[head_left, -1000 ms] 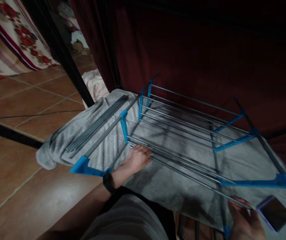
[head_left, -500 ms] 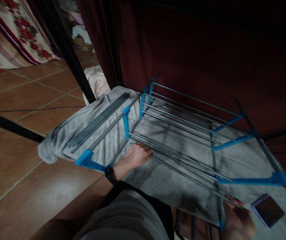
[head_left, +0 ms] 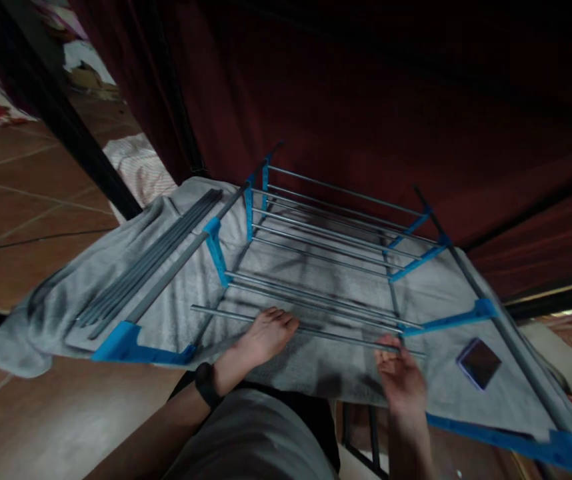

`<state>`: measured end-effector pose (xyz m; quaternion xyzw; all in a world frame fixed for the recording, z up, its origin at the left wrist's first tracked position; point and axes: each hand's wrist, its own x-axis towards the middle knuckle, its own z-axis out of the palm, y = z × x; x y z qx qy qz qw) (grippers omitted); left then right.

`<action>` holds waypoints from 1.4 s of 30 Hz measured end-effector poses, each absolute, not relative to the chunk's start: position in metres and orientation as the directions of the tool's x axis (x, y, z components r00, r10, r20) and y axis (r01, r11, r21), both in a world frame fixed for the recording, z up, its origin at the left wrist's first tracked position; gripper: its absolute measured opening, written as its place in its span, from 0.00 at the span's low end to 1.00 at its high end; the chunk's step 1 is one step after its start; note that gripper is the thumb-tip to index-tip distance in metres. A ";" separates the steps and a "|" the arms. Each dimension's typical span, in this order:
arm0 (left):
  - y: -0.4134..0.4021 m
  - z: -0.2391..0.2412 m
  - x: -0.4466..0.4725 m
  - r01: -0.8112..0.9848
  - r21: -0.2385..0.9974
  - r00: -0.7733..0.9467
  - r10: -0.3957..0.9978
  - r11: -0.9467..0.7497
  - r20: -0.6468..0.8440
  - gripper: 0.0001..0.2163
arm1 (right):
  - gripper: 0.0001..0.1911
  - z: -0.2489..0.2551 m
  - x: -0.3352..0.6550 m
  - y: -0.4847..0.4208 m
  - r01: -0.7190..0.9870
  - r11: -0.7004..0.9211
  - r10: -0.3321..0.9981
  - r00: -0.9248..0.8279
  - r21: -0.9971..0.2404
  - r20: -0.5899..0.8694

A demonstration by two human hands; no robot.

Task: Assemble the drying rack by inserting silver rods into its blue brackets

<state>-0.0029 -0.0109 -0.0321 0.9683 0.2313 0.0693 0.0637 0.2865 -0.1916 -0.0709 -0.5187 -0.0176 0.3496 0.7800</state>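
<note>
"How are they posed?"

"The left hand (head_left: 272, 333), knuckles up, dark band (head_left: 207, 385) at its wrist, is wrapped around a slim gray rod (head_left: 336, 337). The right hand (head_left: 402, 377), palm up, has fingers half curled against it; I can't tell whether they clasp it."

"And the rod?"

"Over a gray blanket (head_left: 296, 367), nearside of a blue-jointed rack (head_left: 217, 253)."

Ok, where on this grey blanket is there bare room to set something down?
Bare blanket shows between the phone and the front-right blue bracket, and between the back rods and front rods. Crowded: left, with bundled rods; front, where the left hand and right hand are at one loose rod.
</note>
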 end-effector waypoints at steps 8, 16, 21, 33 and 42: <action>-0.015 -0.031 0.006 0.444 0.261 0.844 0.498 -0.857 0.198 0.05 | 0.12 -0.031 0.167 -0.141 -0.642 0.159 0.782 0.545 -0.750 -0.302; -0.019 -0.017 0.003 0.361 0.328 0.746 0.482 -0.873 0.460 0.13 | 0.13 0.026 0.152 -0.118 -0.366 0.244 0.791 0.611 -0.898 -0.034; -0.018 -0.010 -0.005 0.338 0.307 0.651 0.457 -0.890 0.606 0.16 | 0.15 0.080 0.192 -0.121 -0.077 0.383 0.645 0.736 -0.920 0.207; -0.040 -0.002 -0.007 0.191 0.233 0.621 0.301 -0.954 0.724 0.17 | 0.14 0.083 0.197 -0.120 0.711 0.109 0.772 0.380 -0.694 0.510; -0.065 0.010 0.003 0.139 0.076 0.781 0.156 -0.987 0.604 0.19 | 0.26 0.021 0.181 -0.121 0.956 -0.044 0.981 0.097 -0.291 0.171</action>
